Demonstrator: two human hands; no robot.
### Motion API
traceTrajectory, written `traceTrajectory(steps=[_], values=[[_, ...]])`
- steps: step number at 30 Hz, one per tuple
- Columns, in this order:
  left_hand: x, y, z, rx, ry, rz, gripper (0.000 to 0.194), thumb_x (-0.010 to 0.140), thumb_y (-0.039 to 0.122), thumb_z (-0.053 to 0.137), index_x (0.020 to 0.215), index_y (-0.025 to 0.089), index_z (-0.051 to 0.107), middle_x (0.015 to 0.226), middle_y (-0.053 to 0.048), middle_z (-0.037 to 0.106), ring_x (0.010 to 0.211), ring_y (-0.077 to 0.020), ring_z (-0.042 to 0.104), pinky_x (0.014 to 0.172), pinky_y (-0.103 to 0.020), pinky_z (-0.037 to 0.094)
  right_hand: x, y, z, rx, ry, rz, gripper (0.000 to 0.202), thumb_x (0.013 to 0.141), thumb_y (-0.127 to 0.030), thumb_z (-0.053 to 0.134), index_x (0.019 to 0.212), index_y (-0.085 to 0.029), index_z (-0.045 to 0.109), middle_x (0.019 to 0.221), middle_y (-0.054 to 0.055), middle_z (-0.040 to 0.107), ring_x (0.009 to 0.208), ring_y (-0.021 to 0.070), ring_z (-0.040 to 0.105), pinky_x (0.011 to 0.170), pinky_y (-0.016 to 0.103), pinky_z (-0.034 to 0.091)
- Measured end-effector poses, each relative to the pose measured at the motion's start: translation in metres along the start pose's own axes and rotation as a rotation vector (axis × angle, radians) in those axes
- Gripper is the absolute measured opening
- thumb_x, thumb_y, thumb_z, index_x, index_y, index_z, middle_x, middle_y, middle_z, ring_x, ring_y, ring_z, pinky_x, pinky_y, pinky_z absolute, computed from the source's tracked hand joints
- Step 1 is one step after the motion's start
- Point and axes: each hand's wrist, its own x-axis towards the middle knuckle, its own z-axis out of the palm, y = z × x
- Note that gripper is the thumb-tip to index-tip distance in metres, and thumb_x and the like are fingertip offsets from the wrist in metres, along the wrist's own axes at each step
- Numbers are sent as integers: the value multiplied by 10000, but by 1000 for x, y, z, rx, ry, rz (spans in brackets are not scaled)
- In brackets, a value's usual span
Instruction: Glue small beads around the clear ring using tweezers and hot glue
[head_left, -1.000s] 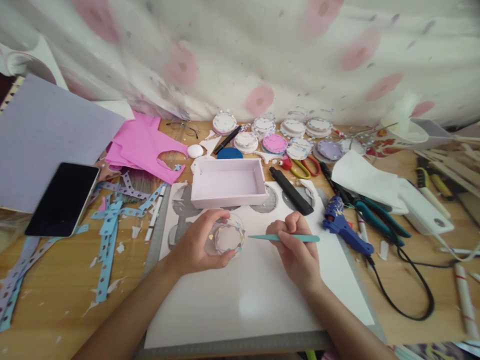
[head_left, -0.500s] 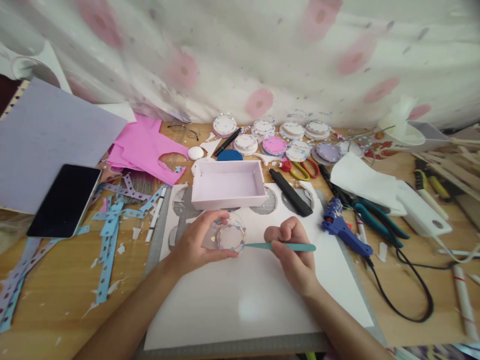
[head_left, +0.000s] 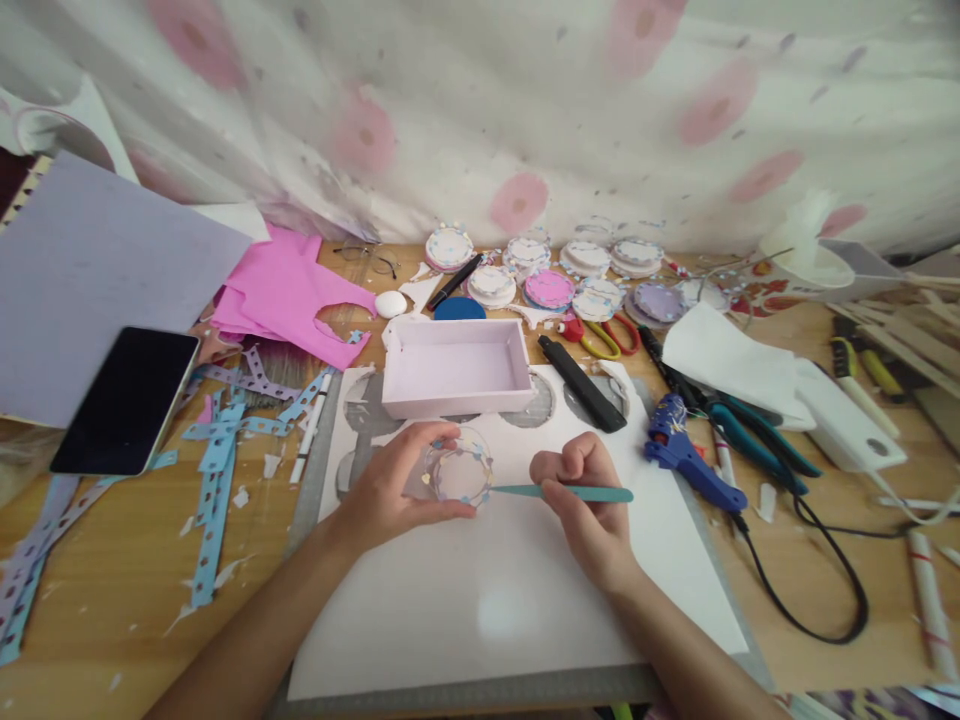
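Between the thumb and fingers of my left hand [head_left: 394, 482] is a clear round disc [head_left: 461, 475], held by its edge and tilted a little over the white sheet. Small blue, cream and pale purple pieces ring its rim. My right hand [head_left: 589, 505] is closed around slim teal tweezers [head_left: 592, 494], gripped like a pen. Their fine tip points left and meets or nearly meets the disc's right edge; I cannot tell whether it touches. Just behind the disc stands a pale lilac open box [head_left: 457, 402].
Decorated round discs [head_left: 549, 290] line the back by the curtain. At right lie a blue glue gun [head_left: 694, 455], teal-handled pliers [head_left: 757, 445] and a black cutter [head_left: 581, 383]. A phone [head_left: 126, 400], pink foam [head_left: 289, 290] and punched blue strips [head_left: 216, 500] cover the left.
The clear disc has tilted slightly in my left hand, so more of its rim pieces show. Both hands stay in nearly the same place.
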Motion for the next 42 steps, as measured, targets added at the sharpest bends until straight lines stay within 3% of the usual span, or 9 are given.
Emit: traceTrajectory(steps=[14,21,30,42], values=[[-1,-1,1,-21,28,32,704,685,466,814,1264,233,489,1148,-78,660,1003,-227,676,894,-350,550,-1,0,2,25,26,2,216,921,-241,580,844,-261,379,659,-57,343,618,137,308,572,283,231],[-1,-1,-1,-16,-9,46,699,690,496,799,1258,229,492,1151,-92,662,1016,-243,669,911,-368,542,3,-4,0,63,144,-45,260,882,-248,617,823,-256,364,635,-64,320,622,136,318,595,288,249],[-2,-2,0,-3,4,46,704,672,488,815,1250,235,502,1152,-93,669,1022,-248,668,923,-378,541,0,-1,2,6,-16,7,226,922,-258,566,846,-267,353,626,-64,335,577,139,289,559,282,228],[-2,-3,1,-20,23,42,696,681,517,795,1249,229,515,1152,-101,675,1003,-248,679,918,-389,548,0,-1,0,35,-38,25,224,929,-258,559,840,-264,353,645,-55,347,600,144,287,580,292,234]])
